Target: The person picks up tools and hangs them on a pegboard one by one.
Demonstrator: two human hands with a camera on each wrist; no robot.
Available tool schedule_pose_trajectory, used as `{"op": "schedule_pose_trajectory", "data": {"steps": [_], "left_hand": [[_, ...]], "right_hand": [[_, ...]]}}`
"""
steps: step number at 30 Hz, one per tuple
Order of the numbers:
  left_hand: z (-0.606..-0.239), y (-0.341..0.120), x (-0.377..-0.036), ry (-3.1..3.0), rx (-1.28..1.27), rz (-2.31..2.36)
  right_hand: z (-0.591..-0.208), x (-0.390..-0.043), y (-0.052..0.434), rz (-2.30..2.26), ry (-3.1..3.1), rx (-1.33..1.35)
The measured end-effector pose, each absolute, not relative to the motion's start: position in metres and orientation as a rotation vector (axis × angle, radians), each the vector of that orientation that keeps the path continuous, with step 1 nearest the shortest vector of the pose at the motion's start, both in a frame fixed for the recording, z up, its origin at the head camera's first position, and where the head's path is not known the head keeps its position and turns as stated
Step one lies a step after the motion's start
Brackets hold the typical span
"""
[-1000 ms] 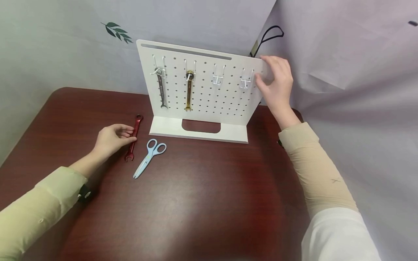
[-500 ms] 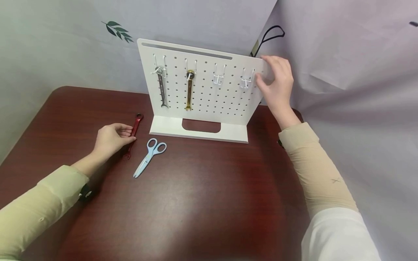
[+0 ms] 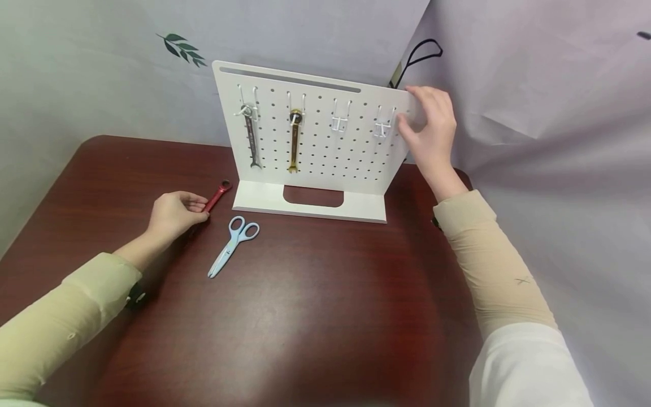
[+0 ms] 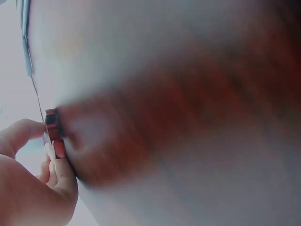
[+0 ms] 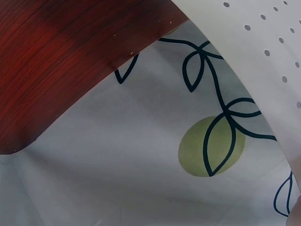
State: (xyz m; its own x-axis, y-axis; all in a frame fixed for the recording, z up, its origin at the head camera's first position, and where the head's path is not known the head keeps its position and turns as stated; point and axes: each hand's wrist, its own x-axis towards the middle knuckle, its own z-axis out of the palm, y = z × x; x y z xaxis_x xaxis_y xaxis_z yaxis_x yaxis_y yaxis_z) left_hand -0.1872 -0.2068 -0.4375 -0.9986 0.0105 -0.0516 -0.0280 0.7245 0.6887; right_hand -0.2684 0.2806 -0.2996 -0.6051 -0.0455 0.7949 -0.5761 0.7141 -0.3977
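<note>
My left hand (image 3: 175,216) pinches a red combination wrench (image 3: 218,195) between thumb and fingers. Its ring end points up and right toward the white pegboard (image 3: 316,148), while its open-jaw end is lost in the shadow below the hand. The left wrist view shows thumb and fingertips around the red wrench (image 4: 53,123). At the board's upper right corner, my right hand (image 3: 432,127) grips the edge, thumb in front and fingers over the top. A silver wrench (image 3: 251,138) and a gold wrench (image 3: 294,142) hang on the two left hooks.
Light blue scissors (image 3: 231,246) lie on the dark red table (image 3: 305,294), right of my left hand. Two hooks without tools, a middle one (image 3: 339,123) and a right one (image 3: 382,129), are on the board. A patterned cloth (image 5: 117,174) hangs beyond the table edge.
The red wrench has turned in my left hand, its ring end swinging right toward the board and its lower end passing out of sight. The right hand stays on the pegboard.
</note>
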Motion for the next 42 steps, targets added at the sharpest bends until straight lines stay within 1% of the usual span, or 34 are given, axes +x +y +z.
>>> {"op": "schedule_pose_trajectory", "data": {"steps": [11, 18, 27, 34, 42], "left_hand": [[-0.435, -0.218, -0.195, 2.785, 0.043, 1.077], [-0.434, -0.223, -0.201, 2.682, -0.007, 1.139], [-0.423, -0.225, -0.196, 2.680, -0.087, 1.212], [-0.405, -0.214, -0.189, 2.664, -0.083, 1.340], [-0.387, -0.185, -0.180, 2.611, -0.030, 1.513]], "right_hand": [[-0.300, -0.268, 0.280, 0.828, -2.110, 0.473], [-0.300, -0.268, 0.279, 0.820, -2.116, 0.470], [-0.299, -0.268, 0.279, 0.815, -2.124, 0.474], [-0.298, -0.268, 0.279, 0.813, -2.115, 0.478], [-0.298, -0.267, 0.280, 0.811, -2.120, 0.474]]}}
